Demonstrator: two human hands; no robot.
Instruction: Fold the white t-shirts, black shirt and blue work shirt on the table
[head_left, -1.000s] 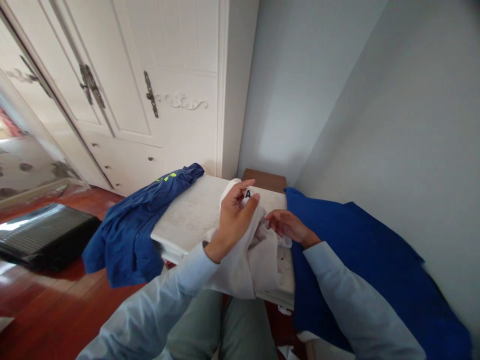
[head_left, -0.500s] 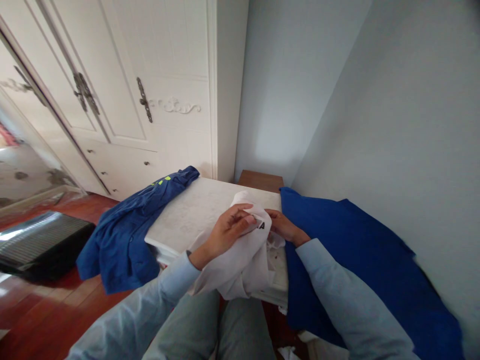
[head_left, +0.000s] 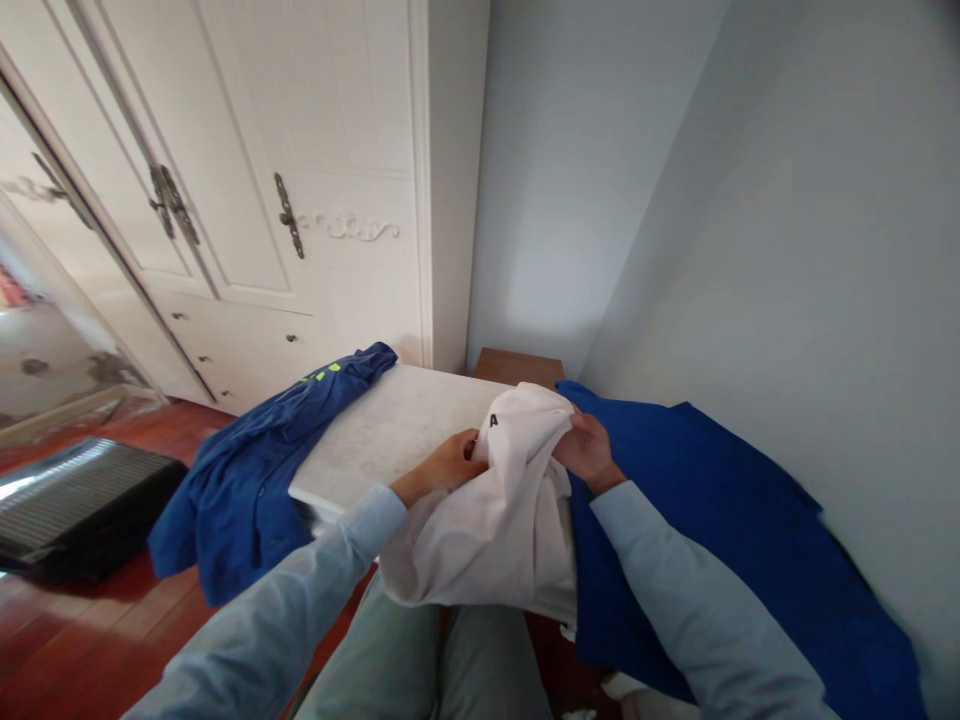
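A pale white garment with a small black letter on it is bunched over the near part of a white tabletop. My left hand pinches its left edge, thumb and fingers together beside the letter. At the other side, my right hand grips the upper right edge, and part of its fingers is hidden by the fabric. Between my hands the cloth is raised in loose folds. Its lower part hangs over the table's front edge above my knees.
A dark blue garment with yellow-green marks drapes over the table's left side. Blue cloth spreads along the right. Behind stand a white wardrobe and a brown wooden piece. A black ribbed case lies on the floor.
My hands have moved apart, the left one slightly left and down, the right one to the right. The white garment is spread wider between them, and its letter has shifted left and up.
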